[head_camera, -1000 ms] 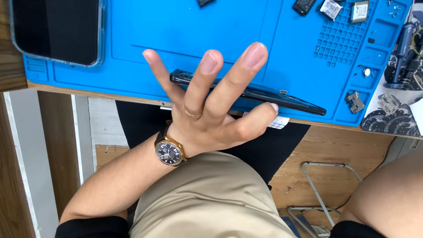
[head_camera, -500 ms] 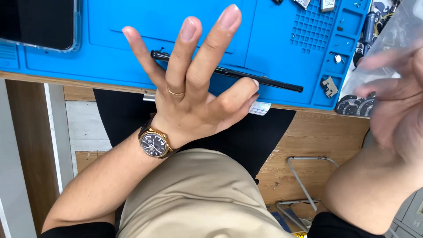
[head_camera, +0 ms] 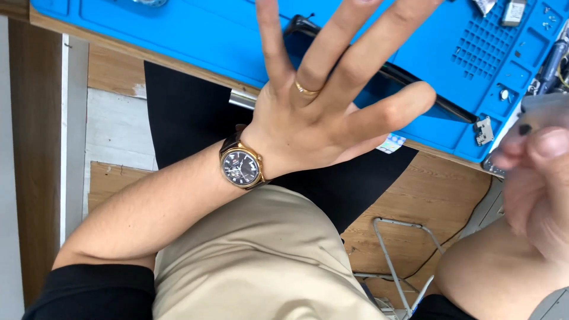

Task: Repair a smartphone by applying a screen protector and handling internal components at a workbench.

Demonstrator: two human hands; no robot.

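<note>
Blue repair mat (head_camera: 195,35) lies far, left hand (head_camera: 314,124) hovers over it with fingers spread, holding nothing, above a long black tool (head_camera: 427,98); blurred right hand (head_camera: 536,178), grip unclear; picking up the tool looks next.

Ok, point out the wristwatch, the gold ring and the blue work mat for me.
wristwatch (head_camera: 240,167): head view, on its dark dial.
gold ring (head_camera: 307,90): head view, on the band across the finger.
blue work mat (head_camera: 189,41): head view, on a bare patch near its front edge.
</note>
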